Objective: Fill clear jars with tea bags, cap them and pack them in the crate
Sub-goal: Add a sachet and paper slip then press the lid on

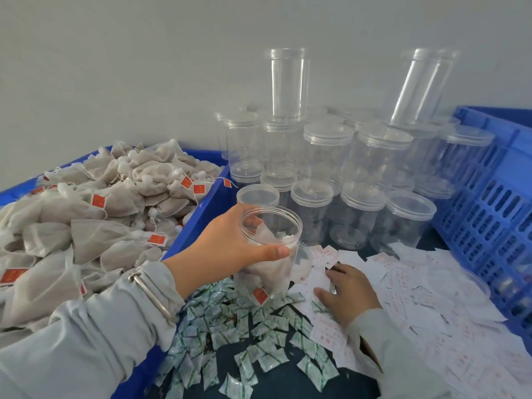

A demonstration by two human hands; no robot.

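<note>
Tea bags (95,217): grey-beige mesh, small red tags. Bin (198,214) holding them: solid blue. Crate (489,203): blue, slotted wall pattern. Jars (357,174): clear, colourless. Sachets (259,335): white with green print. Paper slips (426,289): white, faint red print. Desk (290,378): dark navy. Sleeves (95,335): pale grey. Wall (144,67): plain light grey.

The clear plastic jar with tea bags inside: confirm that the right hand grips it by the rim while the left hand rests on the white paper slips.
The hands are swapped. In the head view the left hand grips the clear plastic jar near its open rim, while the right hand rests on the white paper slips.
</note>
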